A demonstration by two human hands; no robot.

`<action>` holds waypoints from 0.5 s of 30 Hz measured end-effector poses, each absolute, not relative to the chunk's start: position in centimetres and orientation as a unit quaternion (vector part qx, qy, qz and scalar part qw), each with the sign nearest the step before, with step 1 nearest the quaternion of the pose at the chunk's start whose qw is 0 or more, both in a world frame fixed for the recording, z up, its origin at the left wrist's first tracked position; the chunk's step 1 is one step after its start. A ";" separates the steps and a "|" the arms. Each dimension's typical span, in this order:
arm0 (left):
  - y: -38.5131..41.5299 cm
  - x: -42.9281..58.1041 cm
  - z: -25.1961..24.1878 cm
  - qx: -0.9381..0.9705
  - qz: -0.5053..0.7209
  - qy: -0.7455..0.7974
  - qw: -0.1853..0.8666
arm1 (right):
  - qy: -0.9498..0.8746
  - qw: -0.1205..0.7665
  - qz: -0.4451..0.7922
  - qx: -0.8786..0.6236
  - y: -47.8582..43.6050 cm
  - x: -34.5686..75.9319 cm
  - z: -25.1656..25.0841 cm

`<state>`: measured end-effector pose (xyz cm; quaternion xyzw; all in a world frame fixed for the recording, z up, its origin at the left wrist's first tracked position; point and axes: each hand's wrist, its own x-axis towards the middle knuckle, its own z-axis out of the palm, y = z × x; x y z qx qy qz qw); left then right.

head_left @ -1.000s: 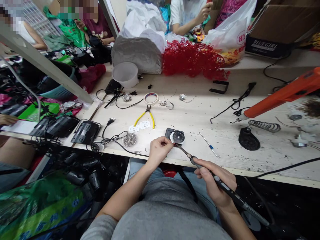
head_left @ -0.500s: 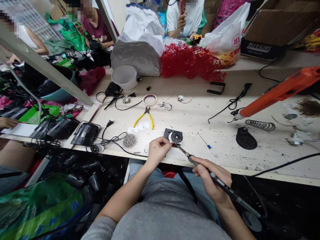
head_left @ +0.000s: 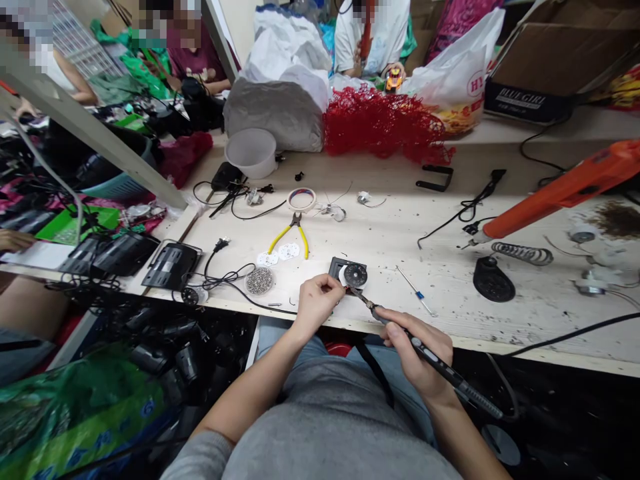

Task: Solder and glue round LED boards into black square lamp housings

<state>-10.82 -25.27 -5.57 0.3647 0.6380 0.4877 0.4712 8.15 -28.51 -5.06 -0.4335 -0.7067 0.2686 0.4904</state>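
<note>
My right hand [head_left: 420, 350] is wrapped round the grey and black handle of a soldering iron [head_left: 447, 375]. The iron's metal tip reaches the near edge of a small assembly with a black round dial [head_left: 355, 275] on a white disc. Beneath this lies a dark square frame [head_left: 338, 265] on the bench. My left hand [head_left: 320, 298] pinches at the left edge of the assembly, thumb and fingertips together. What sits between those fingertips is too small to make out; a bit of red shows there.
Yellow-handled cutters [head_left: 296, 233], a tub of small metal parts [head_left: 259, 281] and a tape roll [head_left: 301, 199] lie to the left. On the right are a blue-collared screwdriver [head_left: 419, 293], a black teardrop-shaped part [head_left: 493, 279], a spring [head_left: 523, 253] and an orange electric screwdriver [head_left: 560, 193].
My right hand and the soldering iron's handle have shifted slightly left, with the tip still at the assembly. My left hand keeps its pinch. Across the bench, a person's orange toy-like item has turned.
</note>
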 end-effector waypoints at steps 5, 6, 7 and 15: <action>-25.2 -10.9 -5.7 0.368 0.484 0.639 0.471 | -0.706 0.493 0.263 -0.434 -28.4 8.0 -5.0; -25.2 -10.9 -5.7 0.368 0.483 0.640 0.471 | -0.706 0.493 0.264 -0.434 -28.3 8.0 -4.9; -25.2 -10.9 -5.7 0.368 0.482 0.640 0.472 | -0.705 0.494 0.265 -0.435 -28.2 7.9 -4.8; -25.2 -11.0 -5.7 0.367 0.477 0.640 0.477 | -0.713 0.488 0.264 -0.428 -28.2 8.1 -4.1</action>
